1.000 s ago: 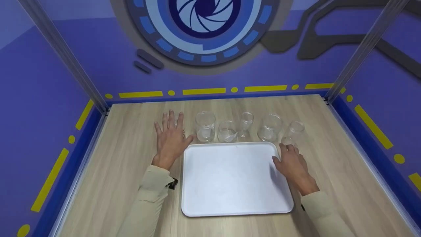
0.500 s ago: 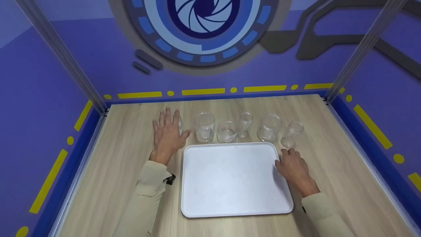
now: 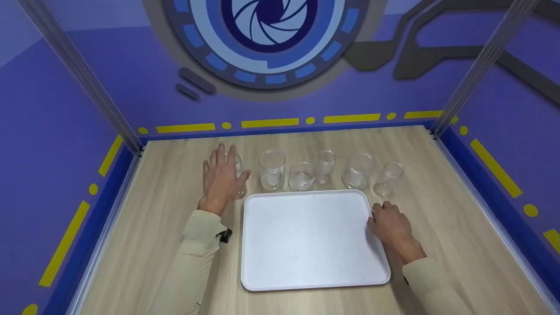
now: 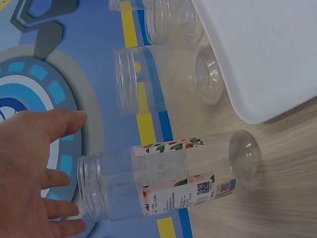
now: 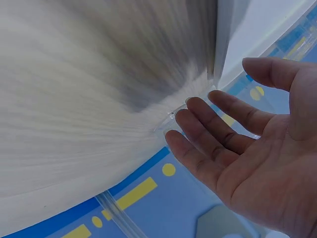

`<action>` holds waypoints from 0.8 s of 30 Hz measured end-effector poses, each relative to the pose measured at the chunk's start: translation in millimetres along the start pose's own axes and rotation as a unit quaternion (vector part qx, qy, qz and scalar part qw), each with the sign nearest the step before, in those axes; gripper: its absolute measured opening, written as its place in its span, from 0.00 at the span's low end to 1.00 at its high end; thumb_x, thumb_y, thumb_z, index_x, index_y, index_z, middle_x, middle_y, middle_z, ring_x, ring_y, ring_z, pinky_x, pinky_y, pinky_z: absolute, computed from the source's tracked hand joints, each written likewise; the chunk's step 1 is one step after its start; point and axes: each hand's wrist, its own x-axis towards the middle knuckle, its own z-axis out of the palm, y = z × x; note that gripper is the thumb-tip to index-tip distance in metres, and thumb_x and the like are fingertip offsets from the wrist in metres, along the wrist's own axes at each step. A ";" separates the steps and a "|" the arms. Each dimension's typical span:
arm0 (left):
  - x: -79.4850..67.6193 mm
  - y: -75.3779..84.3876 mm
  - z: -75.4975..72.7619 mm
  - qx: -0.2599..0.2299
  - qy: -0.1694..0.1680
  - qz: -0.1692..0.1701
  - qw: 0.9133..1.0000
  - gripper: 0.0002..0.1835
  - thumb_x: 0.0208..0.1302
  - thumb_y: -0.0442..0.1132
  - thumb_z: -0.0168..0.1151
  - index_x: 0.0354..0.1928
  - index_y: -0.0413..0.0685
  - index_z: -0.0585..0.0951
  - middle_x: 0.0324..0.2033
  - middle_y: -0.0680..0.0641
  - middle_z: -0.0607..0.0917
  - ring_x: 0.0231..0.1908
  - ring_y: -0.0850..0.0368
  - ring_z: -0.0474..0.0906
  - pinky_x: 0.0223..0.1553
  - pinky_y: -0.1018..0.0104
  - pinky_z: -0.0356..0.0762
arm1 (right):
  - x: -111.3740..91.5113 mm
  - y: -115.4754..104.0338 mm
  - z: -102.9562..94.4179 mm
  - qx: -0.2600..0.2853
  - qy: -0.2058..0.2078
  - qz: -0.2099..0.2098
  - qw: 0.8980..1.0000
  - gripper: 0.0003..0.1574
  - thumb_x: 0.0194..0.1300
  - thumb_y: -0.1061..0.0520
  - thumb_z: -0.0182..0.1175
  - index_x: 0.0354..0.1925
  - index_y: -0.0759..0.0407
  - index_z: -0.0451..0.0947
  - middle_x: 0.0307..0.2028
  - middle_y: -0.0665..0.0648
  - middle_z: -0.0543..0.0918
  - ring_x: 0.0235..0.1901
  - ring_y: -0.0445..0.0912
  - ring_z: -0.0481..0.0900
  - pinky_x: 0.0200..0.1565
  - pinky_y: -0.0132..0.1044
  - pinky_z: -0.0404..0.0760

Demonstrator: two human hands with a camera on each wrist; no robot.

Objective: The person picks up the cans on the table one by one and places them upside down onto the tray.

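My left hand (image 3: 221,179), its fingers spread, hovers at the left end of a row of clear containers. In the left wrist view that hand (image 4: 29,173) is beside the threaded mouth of a clear bottle (image 4: 119,171) with a flowered label, holding nothing. The head view shows this bottle (image 3: 239,164) partly hidden behind the hand. My right hand (image 3: 391,225) is at the right edge of a white tray (image 3: 306,240). Its fingers are loosely bent and grip nothing in the right wrist view; whether the thumb touches the tray, I cannot tell.
Behind the tray stand a tall clear jar (image 3: 272,170), a low round glass (image 3: 302,177), a slim waisted glass (image 3: 327,164), a wide container (image 3: 358,170) and a small clear container (image 3: 388,179). Blue printed walls (image 3: 87,87) enclose the wooden table (image 3: 153,210).
My left hand has shifted slightly left, uncovering more of the labelled bottle. My right hand has drawn a little back towards me and right, away from the small clear container.
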 end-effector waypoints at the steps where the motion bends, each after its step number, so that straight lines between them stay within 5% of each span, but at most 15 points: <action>1: 0.3 0.0 -0.4 0.000 -0.002 -0.001 1.000 0.46 0.73 0.56 0.65 0.82 0.39 0.60 0.80 0.28 0.55 0.78 0.30 0.54 0.73 0.27 0.53 | -0.5 0.3 0.5 -0.001 -0.003 0.001 1.000 0.16 0.68 0.58 0.62 0.45 0.73 0.78 0.37 0.69 0.75 0.39 0.68 0.78 0.37 0.64 0.80; 10: 1.7 0.1 -1.4 0.000 -0.012 -0.006 1.000 0.45 0.75 0.57 0.63 0.82 0.41 0.60 0.80 0.29 0.56 0.78 0.31 0.54 0.74 0.29 0.53 | -3.0 5.6 7.8 -0.004 -0.014 0.004 1.000 0.16 0.68 0.60 0.63 0.48 0.73 0.79 0.37 0.67 0.76 0.37 0.63 0.78 0.36 0.61 0.81; 17: 3.0 -1.3 0.6 -0.003 -0.002 -0.002 1.000 0.43 0.75 0.56 0.63 0.81 0.40 0.62 0.78 0.29 0.59 0.77 0.31 0.57 0.73 0.31 0.57 | -5.3 12.1 13.8 -0.011 0.015 -0.022 1.000 0.17 0.67 0.60 0.64 0.48 0.72 0.79 0.39 0.69 0.76 0.37 0.64 0.78 0.36 0.62 0.80; 24: 6.5 -2.6 1.6 -0.023 0.002 -0.002 1.000 0.42 0.75 0.52 0.64 0.80 0.36 0.63 0.76 0.29 0.65 0.74 0.31 0.62 0.70 0.35 0.65 | -7.9 19.3 20.4 -0.001 0.022 -0.035 0.999 0.20 0.69 0.58 0.62 0.55 0.71 0.79 0.44 0.69 0.75 0.44 0.64 0.77 0.41 0.63 0.80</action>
